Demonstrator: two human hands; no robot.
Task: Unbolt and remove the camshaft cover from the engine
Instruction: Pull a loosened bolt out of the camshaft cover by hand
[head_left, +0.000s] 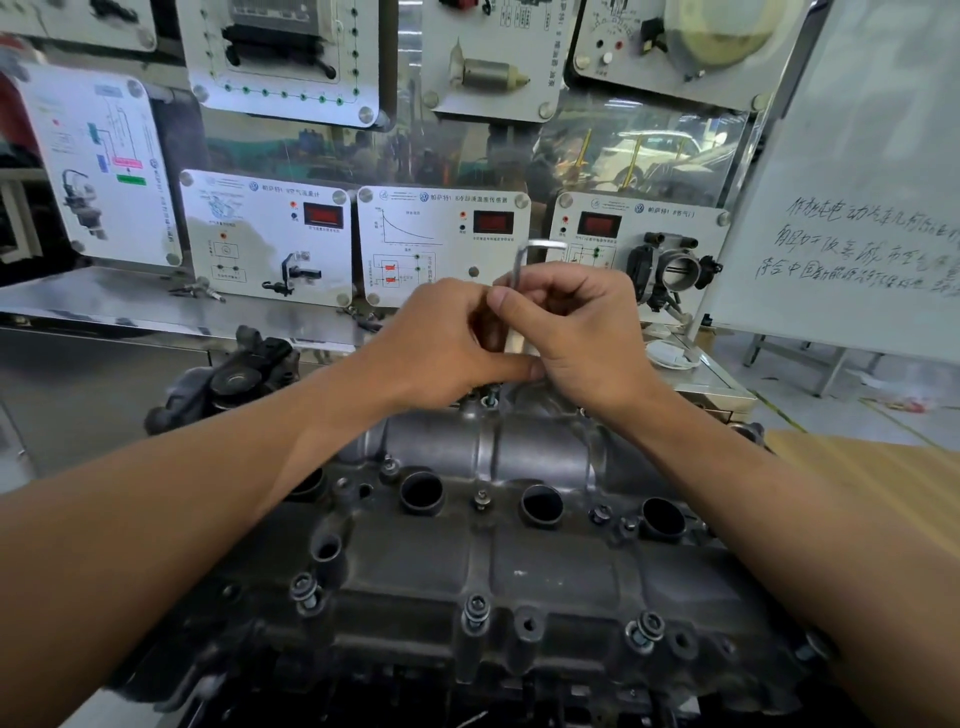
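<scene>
Each grip, left hand (447, 343) and right hand (576, 332), is clenched on an upright hex key (519, 270) at the far edge of the camshaft cover (519, 571), seated on the engine (415, 691); stiff, probably heavy, take both ends.

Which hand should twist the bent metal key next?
Probably the right hand: its fingers curl round the hex key high up, near the bend. The left hand holds it lower, by the far bolt, just steadying.
</scene>
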